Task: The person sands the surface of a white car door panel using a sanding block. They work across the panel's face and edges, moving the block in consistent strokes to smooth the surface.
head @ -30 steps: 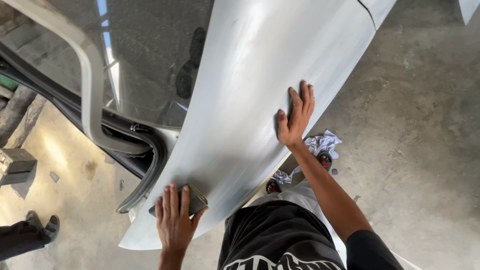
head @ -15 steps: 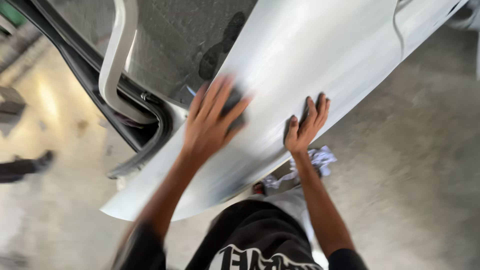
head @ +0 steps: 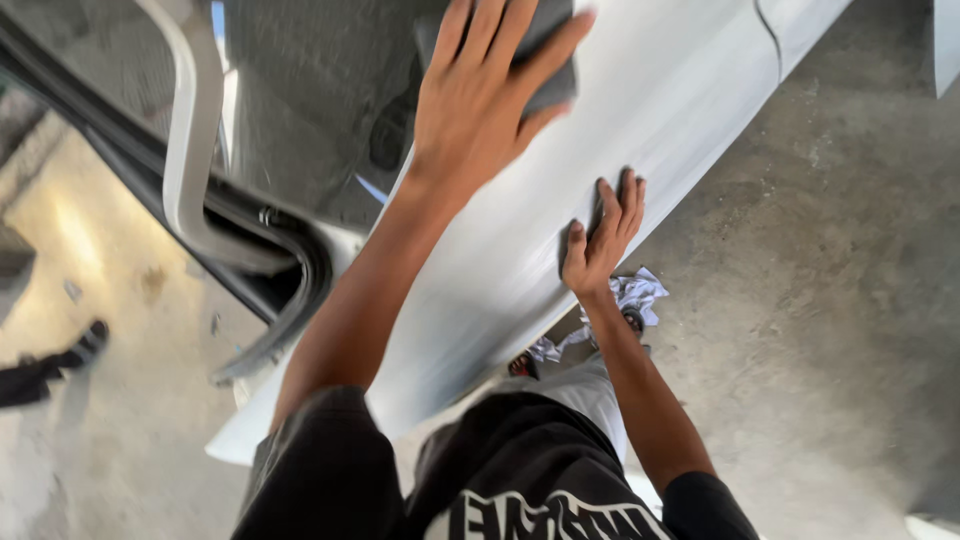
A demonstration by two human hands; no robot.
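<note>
A pale grey car body panel (head: pixel 650 110) slopes from the top right down to the lower left. My left hand (head: pixel 490 90) presses flat on a dark grey sanding pad (head: pixel 555 70) high on the panel, fingers spread over it. My right hand (head: pixel 600 240) lies flat with spread fingers on the panel's lower edge and holds nothing. My black shirt and light trousers fill the bottom of the view.
A car window with its pale frame (head: pixel 190 140) and dark rubber seal (head: pixel 300 290) lies to the left. A crumpled white rag (head: pixel 635 295) sits on the concrete floor (head: pixel 830 300) under the panel. Someone's dark shoe (head: pixel 60 365) shows at the left edge.
My left hand has slid the sanding pad from the panel's lower end up along it to the top. My right hand has stayed on the panel's edge.
</note>
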